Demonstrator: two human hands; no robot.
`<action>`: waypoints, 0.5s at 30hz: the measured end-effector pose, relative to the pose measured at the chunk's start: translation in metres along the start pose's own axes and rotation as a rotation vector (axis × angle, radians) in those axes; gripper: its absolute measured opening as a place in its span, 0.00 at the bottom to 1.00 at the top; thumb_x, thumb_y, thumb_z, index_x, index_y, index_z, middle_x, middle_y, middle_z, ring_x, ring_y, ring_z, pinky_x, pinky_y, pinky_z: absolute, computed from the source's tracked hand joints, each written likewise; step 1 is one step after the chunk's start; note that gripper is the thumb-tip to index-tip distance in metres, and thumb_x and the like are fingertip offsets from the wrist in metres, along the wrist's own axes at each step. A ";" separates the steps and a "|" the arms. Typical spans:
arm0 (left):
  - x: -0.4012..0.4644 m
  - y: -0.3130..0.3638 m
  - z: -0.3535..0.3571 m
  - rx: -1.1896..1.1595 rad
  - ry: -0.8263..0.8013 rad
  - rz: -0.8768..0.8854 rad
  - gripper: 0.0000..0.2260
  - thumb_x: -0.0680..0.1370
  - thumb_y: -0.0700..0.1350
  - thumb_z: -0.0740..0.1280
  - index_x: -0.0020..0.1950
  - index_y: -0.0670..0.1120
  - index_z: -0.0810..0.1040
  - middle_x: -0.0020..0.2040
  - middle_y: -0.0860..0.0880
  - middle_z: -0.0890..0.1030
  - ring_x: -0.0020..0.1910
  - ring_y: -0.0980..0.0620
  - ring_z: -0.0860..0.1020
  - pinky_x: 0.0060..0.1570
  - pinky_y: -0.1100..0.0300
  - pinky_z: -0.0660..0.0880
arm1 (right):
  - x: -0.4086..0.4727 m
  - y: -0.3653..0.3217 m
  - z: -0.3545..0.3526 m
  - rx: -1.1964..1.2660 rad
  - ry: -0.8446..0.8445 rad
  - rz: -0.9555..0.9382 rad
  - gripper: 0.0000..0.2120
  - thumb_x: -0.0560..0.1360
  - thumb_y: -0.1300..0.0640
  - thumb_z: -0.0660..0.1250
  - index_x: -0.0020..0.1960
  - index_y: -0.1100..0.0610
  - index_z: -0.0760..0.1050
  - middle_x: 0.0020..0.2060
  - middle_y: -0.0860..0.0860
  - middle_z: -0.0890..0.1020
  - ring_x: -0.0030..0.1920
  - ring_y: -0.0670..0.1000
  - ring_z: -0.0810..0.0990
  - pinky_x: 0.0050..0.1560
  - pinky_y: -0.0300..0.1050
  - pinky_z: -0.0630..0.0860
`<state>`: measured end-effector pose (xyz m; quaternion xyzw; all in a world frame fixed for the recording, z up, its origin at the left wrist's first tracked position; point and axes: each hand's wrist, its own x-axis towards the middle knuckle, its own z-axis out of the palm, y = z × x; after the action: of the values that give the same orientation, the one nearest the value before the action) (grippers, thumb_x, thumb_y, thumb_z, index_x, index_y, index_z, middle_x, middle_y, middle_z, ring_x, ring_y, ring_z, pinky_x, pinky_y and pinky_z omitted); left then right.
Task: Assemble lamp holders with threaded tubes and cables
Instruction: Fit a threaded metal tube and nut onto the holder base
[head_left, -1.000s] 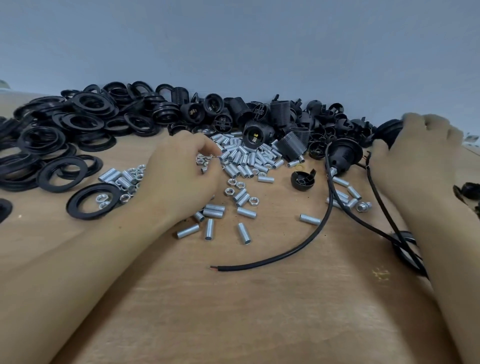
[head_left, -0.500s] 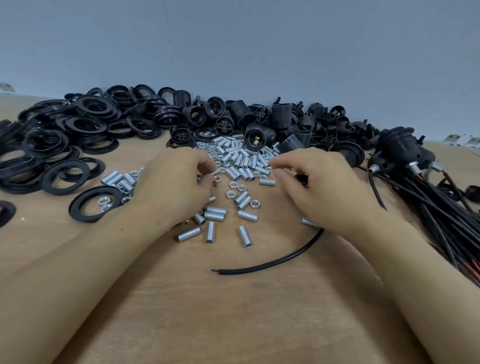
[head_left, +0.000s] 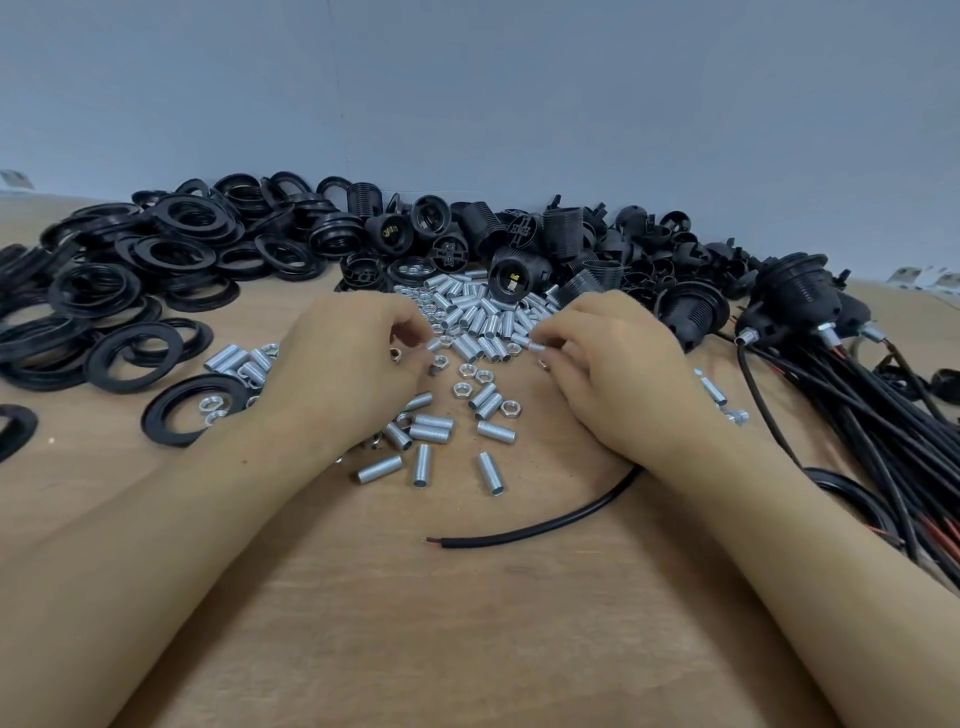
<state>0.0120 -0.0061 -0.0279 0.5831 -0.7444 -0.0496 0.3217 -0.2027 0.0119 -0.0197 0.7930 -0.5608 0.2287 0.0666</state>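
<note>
Pinching a shiny ridged tube, the right hand bends low; left hand fingers curl round a small nut.

Wooden table. Left hand curled over scattered hex nuts, fingertips pinching small part, identity unclear. Right hand pinches threaded tube at edge of tube pile. Loose black cable emerges from under right wrist. Black rings heaped left; lamp holders along wall; wired holders with cable bundle right.
</note>
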 end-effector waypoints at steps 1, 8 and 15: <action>-0.001 0.002 0.000 -0.016 0.014 0.039 0.05 0.74 0.47 0.74 0.50 0.54 0.83 0.43 0.60 0.80 0.50 0.53 0.78 0.50 0.55 0.74 | 0.000 -0.001 -0.001 0.047 0.073 -0.003 0.08 0.78 0.59 0.65 0.55 0.56 0.82 0.50 0.52 0.80 0.52 0.55 0.76 0.53 0.55 0.73; 0.000 0.011 0.007 -0.008 -0.141 0.279 0.08 0.77 0.42 0.71 0.54 0.51 0.86 0.55 0.55 0.84 0.58 0.51 0.75 0.58 0.63 0.67 | -0.003 -0.011 0.000 0.341 0.188 -0.055 0.07 0.75 0.67 0.69 0.50 0.60 0.82 0.48 0.52 0.80 0.47 0.50 0.79 0.51 0.48 0.75; 0.001 0.007 0.010 -0.011 -0.173 0.209 0.08 0.78 0.48 0.70 0.56 0.52 0.85 0.48 0.54 0.74 0.48 0.56 0.70 0.49 0.62 0.66 | -0.002 -0.013 0.002 0.358 0.122 -0.061 0.12 0.72 0.73 0.65 0.47 0.60 0.83 0.44 0.51 0.82 0.46 0.49 0.80 0.51 0.48 0.76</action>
<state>0.0009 -0.0080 -0.0322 0.4941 -0.8258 -0.0699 0.2627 -0.1910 0.0172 -0.0206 0.7934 -0.4818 0.3704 -0.0348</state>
